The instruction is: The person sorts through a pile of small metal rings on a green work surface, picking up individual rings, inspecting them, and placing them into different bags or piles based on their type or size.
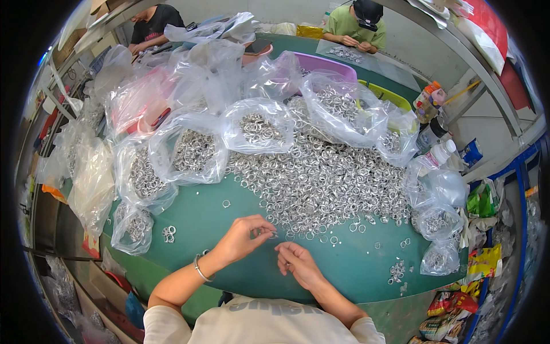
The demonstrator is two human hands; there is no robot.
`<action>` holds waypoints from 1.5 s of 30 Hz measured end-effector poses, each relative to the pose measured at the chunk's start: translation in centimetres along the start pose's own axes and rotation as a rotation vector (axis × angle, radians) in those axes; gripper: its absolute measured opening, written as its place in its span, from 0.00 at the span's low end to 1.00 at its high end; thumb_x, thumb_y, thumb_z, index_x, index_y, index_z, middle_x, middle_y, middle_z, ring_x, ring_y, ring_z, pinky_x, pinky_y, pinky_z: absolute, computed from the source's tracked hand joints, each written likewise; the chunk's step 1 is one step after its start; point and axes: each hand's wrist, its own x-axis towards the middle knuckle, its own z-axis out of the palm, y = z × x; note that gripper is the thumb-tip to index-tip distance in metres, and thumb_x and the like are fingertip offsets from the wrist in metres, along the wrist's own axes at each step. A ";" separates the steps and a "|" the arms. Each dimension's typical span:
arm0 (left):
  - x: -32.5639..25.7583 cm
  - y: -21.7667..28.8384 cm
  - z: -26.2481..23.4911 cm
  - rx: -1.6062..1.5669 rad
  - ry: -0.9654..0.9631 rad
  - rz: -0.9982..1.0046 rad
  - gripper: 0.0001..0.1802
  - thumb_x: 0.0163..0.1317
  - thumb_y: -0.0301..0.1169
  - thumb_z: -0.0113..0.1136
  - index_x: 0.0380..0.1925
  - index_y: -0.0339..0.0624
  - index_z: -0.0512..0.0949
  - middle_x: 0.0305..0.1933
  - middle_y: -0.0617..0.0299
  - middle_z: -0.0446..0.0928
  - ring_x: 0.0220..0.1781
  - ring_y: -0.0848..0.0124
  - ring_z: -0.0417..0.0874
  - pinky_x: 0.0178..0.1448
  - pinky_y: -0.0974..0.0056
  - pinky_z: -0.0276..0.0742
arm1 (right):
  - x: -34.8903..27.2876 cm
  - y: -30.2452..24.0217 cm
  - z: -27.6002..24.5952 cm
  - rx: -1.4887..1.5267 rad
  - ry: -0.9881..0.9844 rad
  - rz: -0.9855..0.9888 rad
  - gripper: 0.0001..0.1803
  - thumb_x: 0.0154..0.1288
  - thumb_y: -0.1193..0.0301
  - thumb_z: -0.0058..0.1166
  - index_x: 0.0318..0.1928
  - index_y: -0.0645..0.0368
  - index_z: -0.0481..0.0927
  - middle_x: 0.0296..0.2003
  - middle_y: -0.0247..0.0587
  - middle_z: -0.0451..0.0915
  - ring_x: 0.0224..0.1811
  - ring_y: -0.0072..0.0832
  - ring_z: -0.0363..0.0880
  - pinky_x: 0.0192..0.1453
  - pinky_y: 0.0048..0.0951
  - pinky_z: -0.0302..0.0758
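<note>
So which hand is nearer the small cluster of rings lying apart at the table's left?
Left. The left hand is right of the small ring cluster; the right hand lies farther right, beyond it.

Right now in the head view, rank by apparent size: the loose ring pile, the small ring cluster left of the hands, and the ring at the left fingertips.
1. Loose ring pile, by far the largest.
2. Small ring cluster.
3. Ring pinched by the left hand, smallest, barely visible.
</note>
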 end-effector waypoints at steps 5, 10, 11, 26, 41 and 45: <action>0.7 1.8 2.8 -0.036 -0.096 0.027 0.09 0.56 0.23 0.63 0.38 0.38 0.82 0.34 0.60 0.80 0.31 0.72 0.78 0.37 0.68 0.75 | -0.9 -0.7 -0.7 0.022 0.043 -0.143 0.11 0.70 0.72 0.47 0.49 0.63 0.72 0.22 0.29 0.68 0.19 0.16 0.65 0.20 0.18 0.61; 0.5 1.5 3.6 -0.109 -0.088 -0.029 0.09 0.57 0.23 0.62 0.39 0.38 0.82 0.35 0.60 0.80 0.36 0.72 0.80 0.40 0.68 0.77 | -1.4 -1.0 -1.2 -0.122 0.054 -0.273 0.13 0.68 0.75 0.51 0.51 0.63 0.72 0.22 0.28 0.69 0.19 0.14 0.65 0.20 0.17 0.62; 0.5 1.6 3.7 -0.116 -0.081 -0.036 0.09 0.57 0.23 0.62 0.39 0.38 0.82 0.35 0.60 0.80 0.36 0.72 0.80 0.41 0.68 0.77 | -1.5 -1.0 -1.2 -0.182 0.064 -0.298 0.13 0.67 0.75 0.52 0.51 0.63 0.72 0.22 0.28 0.69 0.20 0.13 0.65 0.20 0.16 0.62; 1.9 3.6 6.8 -0.063 -0.077 0.056 0.12 0.56 0.17 0.59 0.42 0.35 0.80 0.40 0.54 0.79 0.40 0.67 0.82 0.45 0.67 0.80 | -3.1 -2.3 -3.5 -0.493 0.263 -0.445 0.05 0.69 0.72 0.49 0.42 0.60 0.73 0.22 0.24 0.69 0.20 0.10 0.62 0.22 0.15 0.58; -0.7 1.4 5.9 -0.056 -0.095 0.036 0.14 0.57 0.19 0.59 0.45 0.34 0.77 0.42 0.55 0.79 0.42 0.66 0.82 0.46 0.65 0.78 | -7.4 -20.2 -18.6 0.034 0.677 -0.787 0.20 0.72 0.65 0.46 0.57 0.66 0.67 0.26 0.32 0.68 0.23 0.19 0.64 0.21 0.19 0.60; -1.0 0.6 6.0 -0.062 -0.135 -0.001 0.14 0.57 0.19 0.58 0.45 0.34 0.77 0.42 0.54 0.79 0.41 0.66 0.82 0.46 0.66 0.78 | -7.6 -17.0 -16.1 0.549 0.146 -0.670 0.23 0.71 0.67 0.42 0.58 0.74 0.63 0.40 0.49 0.72 0.47 0.37 0.70 0.53 0.34 0.72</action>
